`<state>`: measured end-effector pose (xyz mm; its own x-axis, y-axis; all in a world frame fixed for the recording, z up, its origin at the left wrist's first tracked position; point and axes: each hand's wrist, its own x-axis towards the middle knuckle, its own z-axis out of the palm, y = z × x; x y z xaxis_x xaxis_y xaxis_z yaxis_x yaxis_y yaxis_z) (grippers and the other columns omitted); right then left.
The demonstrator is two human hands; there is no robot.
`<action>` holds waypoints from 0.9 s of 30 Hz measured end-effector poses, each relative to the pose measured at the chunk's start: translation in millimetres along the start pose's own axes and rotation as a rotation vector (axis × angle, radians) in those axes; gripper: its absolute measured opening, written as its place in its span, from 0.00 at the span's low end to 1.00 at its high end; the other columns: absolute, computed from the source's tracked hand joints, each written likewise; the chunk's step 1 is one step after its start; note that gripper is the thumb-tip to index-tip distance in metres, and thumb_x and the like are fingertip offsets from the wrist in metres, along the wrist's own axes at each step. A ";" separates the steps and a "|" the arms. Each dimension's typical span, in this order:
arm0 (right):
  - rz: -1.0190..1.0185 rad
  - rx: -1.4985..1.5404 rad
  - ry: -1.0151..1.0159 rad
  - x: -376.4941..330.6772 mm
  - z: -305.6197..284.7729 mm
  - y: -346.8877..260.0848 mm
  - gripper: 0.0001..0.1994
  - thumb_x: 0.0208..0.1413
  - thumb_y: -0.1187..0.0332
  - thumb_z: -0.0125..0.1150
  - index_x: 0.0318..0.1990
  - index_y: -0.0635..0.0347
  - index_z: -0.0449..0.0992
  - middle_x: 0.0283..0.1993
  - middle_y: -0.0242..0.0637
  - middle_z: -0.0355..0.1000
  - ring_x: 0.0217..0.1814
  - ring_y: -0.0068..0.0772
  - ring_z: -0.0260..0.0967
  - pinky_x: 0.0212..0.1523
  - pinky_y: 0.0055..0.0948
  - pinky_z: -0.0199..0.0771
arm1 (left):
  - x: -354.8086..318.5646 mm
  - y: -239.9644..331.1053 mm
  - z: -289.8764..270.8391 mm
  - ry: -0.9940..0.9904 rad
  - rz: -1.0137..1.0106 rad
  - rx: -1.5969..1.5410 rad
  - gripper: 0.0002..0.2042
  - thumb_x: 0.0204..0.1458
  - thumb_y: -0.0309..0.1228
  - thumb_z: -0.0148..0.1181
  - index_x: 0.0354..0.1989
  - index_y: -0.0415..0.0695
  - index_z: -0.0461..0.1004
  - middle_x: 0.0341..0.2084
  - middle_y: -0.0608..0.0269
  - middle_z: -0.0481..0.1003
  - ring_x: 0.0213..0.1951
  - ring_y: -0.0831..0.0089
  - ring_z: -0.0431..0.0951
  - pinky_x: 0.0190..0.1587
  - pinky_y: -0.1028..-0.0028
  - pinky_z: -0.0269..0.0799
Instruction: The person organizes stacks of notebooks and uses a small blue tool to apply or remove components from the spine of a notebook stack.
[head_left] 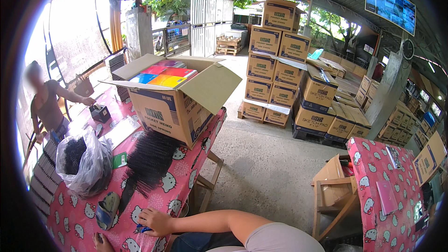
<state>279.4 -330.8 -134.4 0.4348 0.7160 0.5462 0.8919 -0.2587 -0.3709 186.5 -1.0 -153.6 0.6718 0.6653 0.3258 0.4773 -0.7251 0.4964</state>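
Note:
At the lower edge, my right hand [156, 221] rests on the pink patterned tablecloth [175, 191], fingers curled over a small blue item [143, 229] mostly hidden beneath them. My left hand [102, 243] shows only in part at the bottom; its grip is hard to make out. Between and beyond them lies a rounded blue-grey and tan object [108, 210]. Farther up is a spread of black spiral binding coils [150, 161]. A clear plastic bag [95, 168] holding more black coils stands to its left, with a small green card [120, 160] between.
An open carton [158, 112] of colourful notebooks [164, 75] stands at the table's far end. At left, a person [49, 98] reaches to a small black box [100, 113]. Stacked cartons [273, 72] stand on pallets ahead. A second pink table [373, 177] is at right.

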 end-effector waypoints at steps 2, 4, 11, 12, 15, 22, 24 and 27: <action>0.010 0.010 -0.006 -0.4 0.0 0.3 0.26 0.45 0.54 0.60 0.47 0.64 0.66 0.46 0.46 0.63 0.53 0.45 0.60 0.56 0.42 0.56 | 0.1 0.3 0.5 -0.001 -0.003 0.002 0.20 0.51 0.38 0.54 0.49 0.39 0.72 0.50 0.53 0.71 0.51 0.55 0.71 0.54 0.61 0.62; 0.035 0.038 -0.039 0.1 -2.8 -1.3 0.25 0.46 0.55 0.60 0.47 0.65 0.67 0.48 0.46 0.62 0.54 0.46 0.59 0.57 0.43 0.55 | 0.2 -1.4 1.8 0.013 0.001 0.014 0.20 0.51 0.39 0.54 0.49 0.39 0.72 0.50 0.53 0.71 0.51 0.55 0.71 0.53 0.61 0.62; 0.028 0.027 -0.058 1.8 -4.5 -2.8 0.25 0.46 0.56 0.60 0.48 0.64 0.66 0.48 0.46 0.62 0.54 0.46 0.59 0.56 0.43 0.56 | 6.3 -16.8 8.7 -0.003 0.002 -0.071 0.19 0.51 0.37 0.55 0.49 0.38 0.71 0.50 0.51 0.71 0.51 0.55 0.71 0.54 0.61 0.62; 0.025 0.027 -0.049 1.5 -2.6 -2.5 0.25 0.46 0.56 0.60 0.48 0.64 0.66 0.48 0.46 0.63 0.54 0.46 0.59 0.56 0.43 0.56 | 5.4 -16.9 9.5 0.014 0.015 -0.053 0.19 0.51 0.37 0.55 0.49 0.38 0.71 0.50 0.51 0.71 0.51 0.55 0.71 0.54 0.61 0.62; 0.023 0.023 -0.042 0.4 -2.3 -1.3 0.25 0.46 0.56 0.59 0.48 0.63 0.66 0.48 0.46 0.63 0.53 0.46 0.59 0.56 0.43 0.56 | 4.3 -11.4 6.4 0.013 0.014 -0.015 0.20 0.51 0.37 0.55 0.49 0.38 0.71 0.50 0.50 0.71 0.51 0.55 0.71 0.54 0.62 0.62; 0.033 0.024 -0.045 0.1 -0.8 -1.4 0.26 0.46 0.54 0.59 0.48 0.64 0.65 0.48 0.47 0.62 0.54 0.47 0.59 0.57 0.44 0.55 | 1.6 -2.7 1.8 -0.006 -0.003 -0.038 0.20 0.51 0.36 0.55 0.49 0.38 0.71 0.50 0.49 0.71 0.50 0.55 0.72 0.53 0.62 0.64; 0.035 0.020 -0.061 1.9 -3.5 -1.5 0.25 0.47 0.55 0.59 0.47 0.64 0.66 0.47 0.46 0.63 0.52 0.47 0.60 0.56 0.42 0.57 | 4.0 -6.5 4.9 -0.012 0.015 -0.065 0.19 0.51 0.36 0.55 0.49 0.37 0.71 0.49 0.49 0.71 0.50 0.55 0.72 0.52 0.63 0.65; 0.221 0.296 0.003 3.4 -14.8 0.1 0.22 0.50 0.57 0.59 0.48 0.62 0.67 0.46 0.46 0.64 0.51 0.45 0.61 0.54 0.40 0.59 | 5.0 -11.6 11.8 0.001 0.052 -0.056 0.19 0.52 0.35 0.55 0.49 0.36 0.70 0.49 0.48 0.71 0.50 0.54 0.72 0.52 0.64 0.66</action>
<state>282.8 -338.0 -121.4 0.6138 0.6619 0.4303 0.7020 -0.2083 -0.6810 191.1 8.7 -167.3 0.6946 0.6270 0.3528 0.4093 -0.7477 0.5230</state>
